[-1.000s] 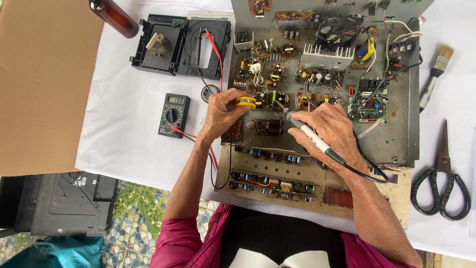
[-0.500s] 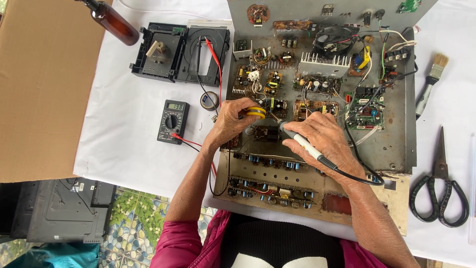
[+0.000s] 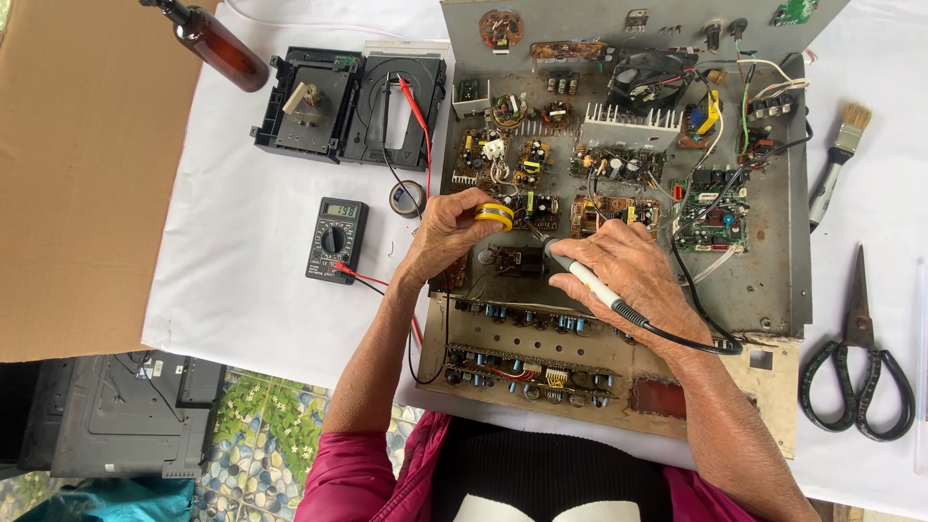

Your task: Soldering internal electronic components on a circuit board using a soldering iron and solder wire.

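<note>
Left hand (image 3: 447, 232) pinches a small yellow roll of tape (image 3: 494, 215), fingers curled shut round it, just above the middle of the chassis (image 3: 773, 290). Probably parked there to keep it within reach of the spot being worked.

Right hand (image 3: 628, 275) is closed in a pen grip on a pale slim iron (image 3: 580, 275). Its long axis runs diagonally: tip up-left toward the small boards at chassis centre, tail down-right, where the black cord (image 3: 677, 338) loops off toward the chassis' lower right. The tip sits just beside the tape hand; I can't tell whether it touches a board, the fingers hide it. The pen grip looks chosen for fine control.

The chassis lies flat, filling the right half of the white-covered worktop (image 3: 242, 290), with boards facing up.

Around it:
- Meter (image 3: 335, 238) left of the chassis, red lead (image 3: 372, 280) running under the left wrist.
- Open black disc-drive housing (image 3: 348, 106) near the worktop's far edge.
- Brown bottle (image 3: 208, 43) at the far left corner.
- Brush (image 3: 839, 159) and scissors (image 3: 858, 367) along the right edge, well apart from the hands.
</note>
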